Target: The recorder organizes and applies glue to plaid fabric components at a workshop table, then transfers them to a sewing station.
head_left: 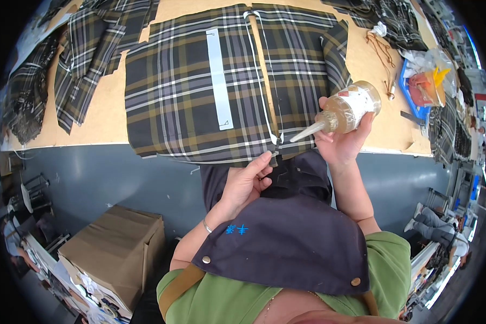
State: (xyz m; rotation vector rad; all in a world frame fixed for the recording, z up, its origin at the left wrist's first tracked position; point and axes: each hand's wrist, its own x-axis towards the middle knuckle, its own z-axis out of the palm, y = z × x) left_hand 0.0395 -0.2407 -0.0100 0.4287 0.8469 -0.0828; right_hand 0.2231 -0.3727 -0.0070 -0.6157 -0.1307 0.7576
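just glue bottle [352, 107] in right hand [343, 146]

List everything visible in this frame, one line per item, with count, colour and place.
plaid garment panel: one, dark grey, olive and white check, flat on the table, its lower edge overhanging the near side
white strip: one, lying lengthwise on the panel
glue bottle: one, clear with amber fluid, long nozzle aimed at the panel's lower edge
table: one, tan top
more plaid pieces: several, piled far left and far right
brown cord: one, right of the panel
blue tray: one, right edge, with plastic bags
cardboard box: one, brown, on the floor lower left
apron: one, dark navy, over a green shirt
left hand: pinching the panel's lower edge
right hand: gripping the bottle
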